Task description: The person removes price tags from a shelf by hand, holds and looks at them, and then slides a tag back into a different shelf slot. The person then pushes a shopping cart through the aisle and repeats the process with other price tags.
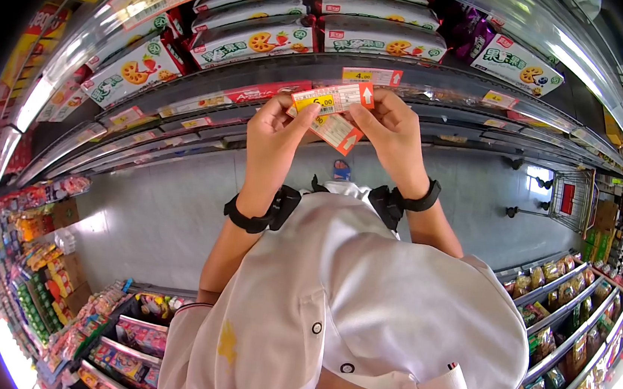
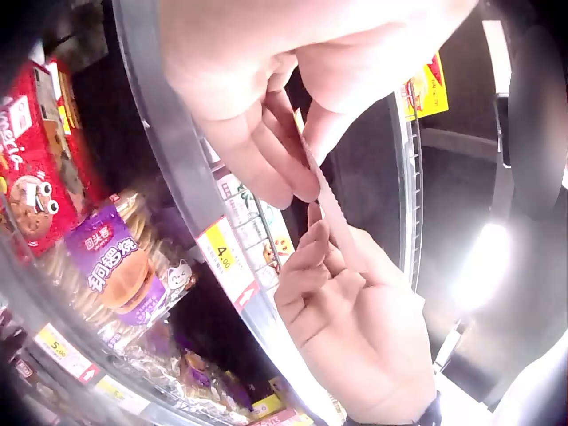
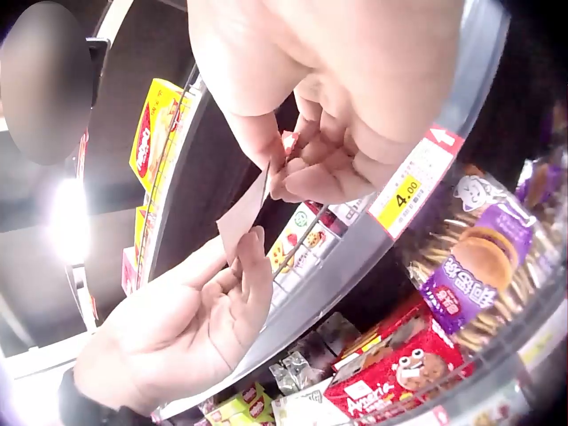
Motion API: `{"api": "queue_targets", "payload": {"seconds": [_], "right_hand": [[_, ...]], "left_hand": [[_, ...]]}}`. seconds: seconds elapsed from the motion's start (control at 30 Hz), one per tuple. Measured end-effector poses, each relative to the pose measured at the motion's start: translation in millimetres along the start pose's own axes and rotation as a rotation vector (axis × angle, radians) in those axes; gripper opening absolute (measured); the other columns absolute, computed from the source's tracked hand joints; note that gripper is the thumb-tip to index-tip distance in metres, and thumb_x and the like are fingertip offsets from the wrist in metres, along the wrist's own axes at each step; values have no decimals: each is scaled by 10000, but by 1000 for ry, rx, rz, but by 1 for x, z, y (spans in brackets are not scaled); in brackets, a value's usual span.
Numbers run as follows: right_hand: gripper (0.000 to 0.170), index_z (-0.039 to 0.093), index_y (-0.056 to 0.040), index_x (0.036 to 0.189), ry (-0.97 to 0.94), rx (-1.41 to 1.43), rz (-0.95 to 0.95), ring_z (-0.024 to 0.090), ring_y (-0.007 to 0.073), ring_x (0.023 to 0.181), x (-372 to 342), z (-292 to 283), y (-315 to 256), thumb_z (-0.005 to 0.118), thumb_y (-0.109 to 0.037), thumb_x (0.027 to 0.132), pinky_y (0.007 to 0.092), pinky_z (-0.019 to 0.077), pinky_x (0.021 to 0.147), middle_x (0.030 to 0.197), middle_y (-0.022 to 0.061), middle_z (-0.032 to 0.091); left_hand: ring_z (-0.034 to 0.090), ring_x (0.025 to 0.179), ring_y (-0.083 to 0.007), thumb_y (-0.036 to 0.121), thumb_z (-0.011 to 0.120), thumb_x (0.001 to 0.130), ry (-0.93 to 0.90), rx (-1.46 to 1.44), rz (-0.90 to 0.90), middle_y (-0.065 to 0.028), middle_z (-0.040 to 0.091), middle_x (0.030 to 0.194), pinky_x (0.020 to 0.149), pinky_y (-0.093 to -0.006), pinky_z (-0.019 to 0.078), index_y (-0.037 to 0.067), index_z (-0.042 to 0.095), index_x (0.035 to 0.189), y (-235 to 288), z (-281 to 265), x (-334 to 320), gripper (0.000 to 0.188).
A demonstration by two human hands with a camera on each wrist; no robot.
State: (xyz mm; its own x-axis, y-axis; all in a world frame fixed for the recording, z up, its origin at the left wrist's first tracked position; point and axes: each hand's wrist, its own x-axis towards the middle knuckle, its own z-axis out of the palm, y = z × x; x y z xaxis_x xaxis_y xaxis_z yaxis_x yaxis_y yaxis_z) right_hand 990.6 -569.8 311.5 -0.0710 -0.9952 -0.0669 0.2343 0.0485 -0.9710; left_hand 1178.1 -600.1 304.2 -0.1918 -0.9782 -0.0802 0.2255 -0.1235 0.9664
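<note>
White button-front shirt cloth fills the space nearest the camera, just on the wearer's side of a 6.00 price label, the landmark here, held up by both hands before a supermarket shelf. At the label's left end, the left hand pinches it between thumb and curled fingers; at its right end, the right hand pinches likewise. Beneath the 6.00 label, a second price label with a red arrow end slants down to the right, overlapped at its top; which hand bears it, I cannot tell. Just beyond the 6.00 label, a 4.00 shelf label sits in the shelf rail, and farther beyond stand white fruit-pie boxes in stacks. To its left in the left wrist view lies a purple burger-printed packet. Well apart to its right, a shopping trolley stands on the grey floor; below it shows a blue slipper.
</note>
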Motion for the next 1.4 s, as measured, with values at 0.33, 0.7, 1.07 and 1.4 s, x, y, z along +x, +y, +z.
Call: {"api": "queue_targets", "payload": {"seconds": [0.33,0.7,1.07,1.4], "right_hand": [[178,623,39,1056,53,-59,-23,658,77,840,12,7,17,649,-130,1004,228,529,720,934,45,705],[175,632,2,1013,64,-79,19,612,75,771,17,12,16,641,-172,1003,233,492,700,864,35,679],[180,617,-9,967,103,-11,-16,623,90,759,15,6,15,648,-185,998,258,511,712,844,50,680],[184,636,-7,992,27,-36,7,616,78,762,17,6,19,655,-190,993,249,493,691,860,40,686]], "left_hand": [[719,958,-178,228,579,1051,28,-116,-84,-98,712,1067,870,-332,584,18,610,1088,8,-15,-8,215],[706,944,-167,207,582,1050,198,-276,-41,-84,701,1023,881,-337,590,24,603,1023,1,-32,-5,186],[555,758,-58,172,600,1035,295,-336,18,37,599,808,771,-278,482,107,595,948,-4,-35,-4,109],[546,744,-92,181,623,1028,306,-385,32,18,577,804,749,-274,493,69,601,1001,-6,-36,-4,117]]}}
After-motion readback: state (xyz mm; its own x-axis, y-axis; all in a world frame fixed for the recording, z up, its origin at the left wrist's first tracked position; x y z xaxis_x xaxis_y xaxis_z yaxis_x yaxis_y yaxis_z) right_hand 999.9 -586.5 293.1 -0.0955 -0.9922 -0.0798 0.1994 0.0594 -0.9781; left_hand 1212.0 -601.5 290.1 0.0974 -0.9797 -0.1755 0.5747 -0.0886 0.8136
